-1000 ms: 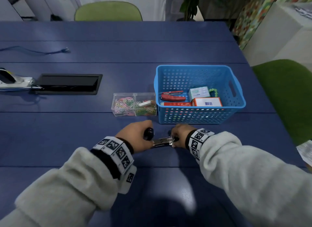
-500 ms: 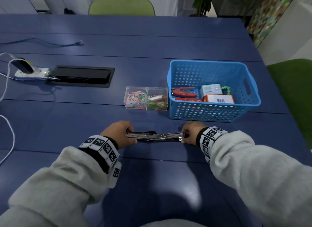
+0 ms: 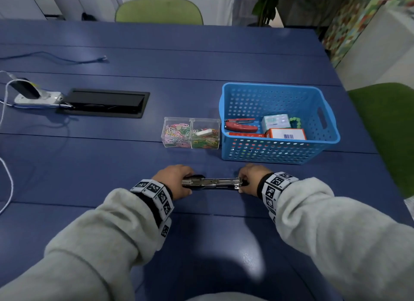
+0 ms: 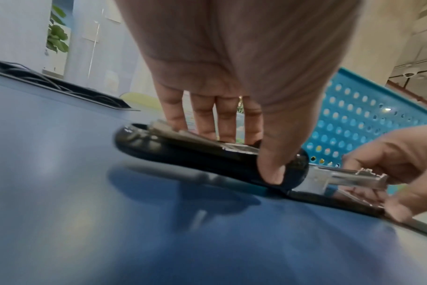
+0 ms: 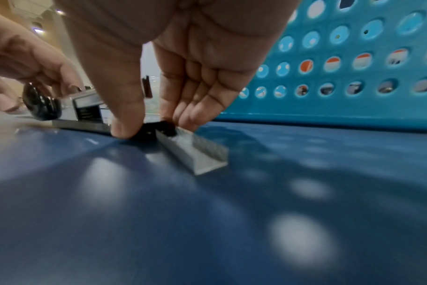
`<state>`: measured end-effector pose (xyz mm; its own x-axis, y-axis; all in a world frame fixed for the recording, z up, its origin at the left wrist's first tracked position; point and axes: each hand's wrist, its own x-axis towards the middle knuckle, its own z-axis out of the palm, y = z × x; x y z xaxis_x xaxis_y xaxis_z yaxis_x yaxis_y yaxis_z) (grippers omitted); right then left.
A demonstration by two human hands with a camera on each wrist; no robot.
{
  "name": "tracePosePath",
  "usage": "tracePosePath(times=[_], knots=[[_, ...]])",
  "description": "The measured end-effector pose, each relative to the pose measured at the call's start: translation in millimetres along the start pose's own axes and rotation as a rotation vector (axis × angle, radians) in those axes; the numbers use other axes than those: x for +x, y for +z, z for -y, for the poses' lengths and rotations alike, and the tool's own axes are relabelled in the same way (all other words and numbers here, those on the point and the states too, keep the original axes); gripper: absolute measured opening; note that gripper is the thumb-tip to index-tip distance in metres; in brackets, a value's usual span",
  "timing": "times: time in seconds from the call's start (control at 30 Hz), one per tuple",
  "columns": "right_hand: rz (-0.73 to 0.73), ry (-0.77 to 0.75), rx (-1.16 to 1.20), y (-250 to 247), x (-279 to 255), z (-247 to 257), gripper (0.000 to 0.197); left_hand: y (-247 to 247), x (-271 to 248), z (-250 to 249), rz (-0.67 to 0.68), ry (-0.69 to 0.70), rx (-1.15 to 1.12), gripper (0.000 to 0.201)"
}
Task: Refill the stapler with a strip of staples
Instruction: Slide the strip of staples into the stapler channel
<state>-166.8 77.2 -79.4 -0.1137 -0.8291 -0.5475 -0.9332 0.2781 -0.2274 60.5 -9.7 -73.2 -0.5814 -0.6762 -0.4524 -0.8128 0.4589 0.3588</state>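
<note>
both hands pin the opened stapler flat on the table: left hand grips the black top, right hand pinches the base. staple strip lies loose just beside; a nudge could break it.

You are seated at a wide dark blue plank-topped table with a black rectangular cable hatch set into it. A lime-green chair back stands at its far edge, and a darker green upholstered chair sits to your right. A leafy potted plant stands beyond, beside a multicoloured mosaic-patterned wall panel.
</note>
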Motion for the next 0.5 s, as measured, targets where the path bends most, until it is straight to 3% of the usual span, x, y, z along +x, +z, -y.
tracePosePath(times=[0.2,0.33,0.43,0.5], knots=[[-0.072,0.072,0.058,2.9,-24.2,-31.2,0.052,0.8,6.4,-6.2,0.011,0.031,0.024,0.047],[-0.035,0.152,0.028,9.3,-36.9,-43.6,0.052,0.5,4.8,-6.2,0.012,0.036,0.023,0.049],[-0.038,0.143,0.019,10.6,-37.3,-42.1,0.041,-0.2,3.7,-7.7,0.018,0.046,0.032,0.052],[-0.021,0.132,-0.009,7.5,-35.6,-36.9,0.015,0.5,3.1,-9.1,0.039,0.072,0.06,0.056]])
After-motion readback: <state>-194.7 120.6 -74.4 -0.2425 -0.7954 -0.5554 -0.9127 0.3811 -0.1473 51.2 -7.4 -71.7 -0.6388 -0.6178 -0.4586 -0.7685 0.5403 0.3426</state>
